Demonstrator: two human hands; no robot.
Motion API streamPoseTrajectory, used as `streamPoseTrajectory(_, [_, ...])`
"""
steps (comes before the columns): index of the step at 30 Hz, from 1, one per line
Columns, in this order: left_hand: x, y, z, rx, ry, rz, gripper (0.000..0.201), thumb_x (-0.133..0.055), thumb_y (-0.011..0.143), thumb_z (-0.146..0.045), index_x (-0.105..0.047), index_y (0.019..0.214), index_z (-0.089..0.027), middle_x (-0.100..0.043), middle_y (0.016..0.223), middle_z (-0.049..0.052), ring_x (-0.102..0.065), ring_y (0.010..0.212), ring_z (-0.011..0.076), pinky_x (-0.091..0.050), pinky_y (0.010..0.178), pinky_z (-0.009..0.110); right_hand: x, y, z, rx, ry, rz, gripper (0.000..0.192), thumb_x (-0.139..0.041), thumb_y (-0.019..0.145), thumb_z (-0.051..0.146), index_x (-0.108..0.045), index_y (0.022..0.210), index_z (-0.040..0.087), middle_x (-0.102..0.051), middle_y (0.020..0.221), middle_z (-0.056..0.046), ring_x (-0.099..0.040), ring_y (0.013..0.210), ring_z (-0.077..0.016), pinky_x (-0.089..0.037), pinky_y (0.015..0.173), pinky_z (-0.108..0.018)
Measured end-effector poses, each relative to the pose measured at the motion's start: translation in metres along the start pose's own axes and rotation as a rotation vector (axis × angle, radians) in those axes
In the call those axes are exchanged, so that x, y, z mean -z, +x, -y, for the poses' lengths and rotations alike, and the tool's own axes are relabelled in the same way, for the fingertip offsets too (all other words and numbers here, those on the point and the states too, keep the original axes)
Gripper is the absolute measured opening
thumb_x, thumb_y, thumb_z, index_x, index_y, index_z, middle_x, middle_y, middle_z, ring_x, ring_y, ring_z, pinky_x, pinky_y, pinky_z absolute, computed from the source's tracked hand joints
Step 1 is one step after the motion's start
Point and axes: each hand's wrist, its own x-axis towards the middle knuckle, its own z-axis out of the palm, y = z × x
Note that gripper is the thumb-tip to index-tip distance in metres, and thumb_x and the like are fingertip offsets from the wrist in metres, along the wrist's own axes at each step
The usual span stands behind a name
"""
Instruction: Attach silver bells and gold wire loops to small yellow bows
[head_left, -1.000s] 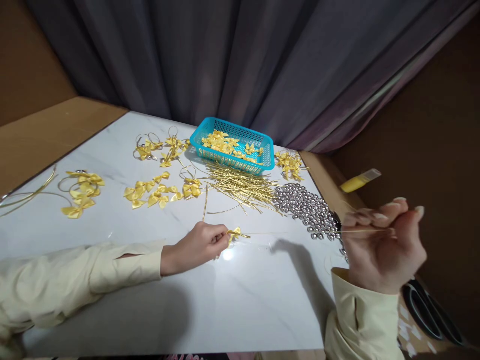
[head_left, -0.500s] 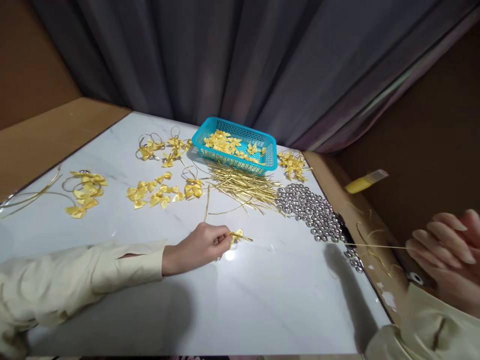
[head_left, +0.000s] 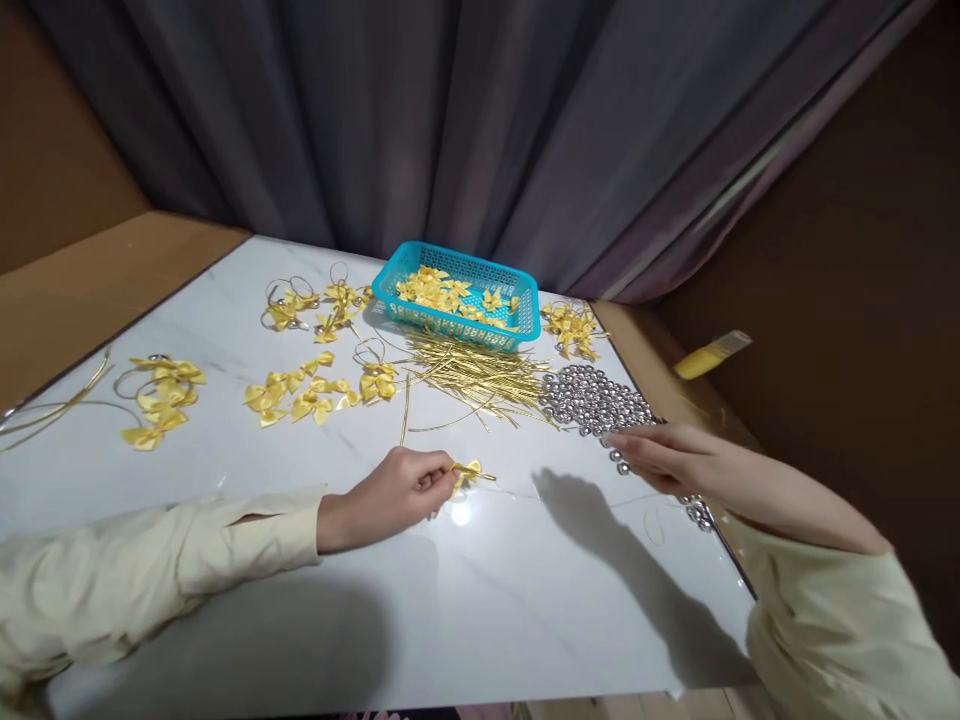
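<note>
My left hand point(head_left: 416, 485) is closed in a pinch over the table, gripping a yellow ribbon bow point(head_left: 471, 468) together with a gold cord point(head_left: 486, 476) whose end pokes out past the fingers. A thin pale thread point(head_left: 654, 520) trails from near there across the tabletop to the right. My right hand point(head_left: 675, 458) reaches in from the right, fingers together and tips at the front edge of a pile of small shiny silver balls point(head_left: 596, 395). Whether a ball is pinched between those fingertips is too small to make out.
A blue plastic basket point(head_left: 532, 310) of yellow bows stands at the back, with loose gold cords point(head_left: 480, 370) before it. Several bows point(head_left: 311, 385) and looped bow pieces point(head_left: 169, 385) lie left. A yellow-filled clear tube point(head_left: 711, 355) is at the right.
My right hand has come from the far right, where it stretched the thread taut, to the silver balls. The thread now lies slack. My left hand keeps its grip on the bow.
</note>
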Motion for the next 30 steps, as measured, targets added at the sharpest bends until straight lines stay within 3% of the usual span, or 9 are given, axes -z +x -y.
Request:
streamPoseTrajectory(3, [0.0, 0.001, 0.0, 0.008, -0.007, 0.012, 0.028, -0.04, 0.085, -0.027, -0.051, 0.062, -0.014, -0.051, 0.05, -0.003, -0.042, 0.046, 0.0065, -0.032, 0.047, 0.018, -0.013, -0.005, 0.011, 0.006, 0.192, 0.398, 0.042, -0.042, 0.085, 0.05, -0.04, 0.058, 0.018, -0.034, 0.057, 0.003, -0.032, 0.05, -0.008, -0.034, 0.052, -0.025])
streamPoseTrajectory(6, [0.0, 0.001, 0.0, 0.017, -0.024, 0.02, 0.027, -0.041, 0.085, -0.026, -0.052, 0.063, -0.014, -0.052, 0.05, -0.003, -0.043, 0.047, 0.0066, -0.032, 0.047, 0.017, -0.015, -0.011, 0.018, 0.064, 0.224, 0.487, 0.039, -0.038, 0.091, 0.046, -0.048, 0.065, 0.017, -0.037, 0.061, 0.002, -0.036, 0.055, -0.009, -0.034, 0.056, -0.024])
streamPoseTrajectory(9, [0.0, 0.001, 0.001, 0.016, -0.027, 0.014, 0.027, -0.042, 0.085, -0.026, -0.052, 0.063, -0.014, -0.052, 0.051, -0.003, -0.042, 0.047, 0.0064, -0.031, 0.046, 0.017, -0.011, -0.01, 0.025, 0.091, 0.16, 0.397, 0.037, -0.038, 0.091, 0.045, -0.059, 0.079, 0.018, -0.046, 0.063, 0.0, -0.041, 0.058, -0.0105, -0.033, 0.055, -0.024])
streamPoseTrajectory(12, [0.0, 0.001, 0.001, 0.021, -0.026, 0.011, 0.027, -0.042, 0.085, -0.026, -0.053, 0.063, -0.014, -0.052, 0.05, -0.003, -0.042, 0.046, 0.0063, -0.031, 0.046, 0.017, -0.01, -0.008, 0.032, 0.127, 0.059, 0.258, 0.042, -0.04, 0.09, 0.048, -0.061, 0.071, 0.016, -0.055, 0.065, -0.002, -0.044, 0.057, -0.0113, -0.033, 0.054, -0.025])
streamPoseTrajectory(14, [0.0, 0.001, 0.001, 0.03, -0.035, 0.015, 0.028, -0.042, 0.085, -0.026, -0.052, 0.062, -0.014, -0.052, 0.05, -0.003, -0.042, 0.046, 0.0062, -0.031, 0.046, 0.017, -0.015, -0.009, 0.036, 0.189, 0.021, 0.244, 0.045, -0.039, 0.09, 0.048, -0.061, 0.066, 0.016, -0.058, 0.065, -0.003, -0.045, 0.056, -0.0111, -0.033, 0.054, -0.025])
streamPoseTrajectory(19, [0.0, 0.001, -0.003, 0.062, -0.055, -0.009, 0.028, -0.043, 0.084, -0.025, -0.053, 0.06, -0.014, -0.052, 0.05, -0.003, -0.041, 0.046, 0.0061, -0.031, 0.046, 0.017, -0.062, -0.015, 0.035, 0.339, -0.006, 0.358, 0.043, -0.036, 0.093, 0.041, -0.058, 0.067, 0.015, -0.05, 0.055, 0.001, -0.043, 0.05, -0.0081, -0.032, 0.052, -0.021])
streamPoseTrajectory(24, [0.001, 0.001, -0.008, 0.097, -0.105, -0.031, 0.028, -0.044, 0.083, -0.025, -0.05, 0.058, -0.015, -0.051, 0.048, -0.004, -0.044, 0.046, 0.0065, -0.033, 0.046, 0.017, -0.115, -0.01, 0.028, 0.358, -0.068, 0.237, 0.037, -0.034, 0.094, 0.033, -0.047, 0.064, 0.016, -0.038, 0.051, 0.004, -0.03, 0.046, -0.0077, -0.027, 0.046, -0.021])
streamPoseTrajectory(30, [0.002, 0.003, -0.005, 0.146, -0.121, -0.074, 0.031, -0.044, 0.084, -0.025, -0.049, 0.054, -0.015, -0.051, 0.048, -0.004, -0.042, 0.046, 0.0071, -0.034, 0.048, 0.018, -0.118, -0.01, 0.027, 0.308, 0.022, 0.224, 0.032, -0.025, 0.095, 0.032, -0.041, 0.071, 0.019, -0.04, 0.056, 0.004, -0.036, 0.048, -0.0096, -0.032, 0.049, -0.023])
